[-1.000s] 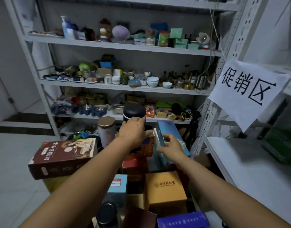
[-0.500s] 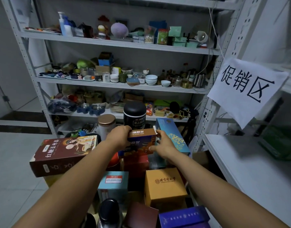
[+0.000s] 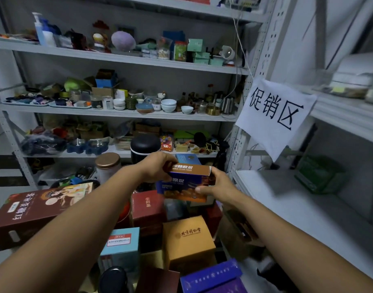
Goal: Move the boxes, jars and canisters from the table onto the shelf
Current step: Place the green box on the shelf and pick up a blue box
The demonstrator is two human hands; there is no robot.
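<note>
Here the right hand (image 3: pixel 218 188) closes on the right end of a blue and orange box (image 3: pixel 186 182), thumb on the front face. The left hand (image 3: pixel 158 167) clamps its left end from above. The box seems lifted above the other boxes on the table, before the black canister (image 3: pixel 144 145) and the empty white shelf (image 3: pixel 287 208) at right.

Two bare arms

The left hand (image 3: pixel 158 166) and right hand (image 3: pixel 218 187) are bare. Both arms are bare too, all the way to the picture's bottom edge. No sleeve shows.
</note>
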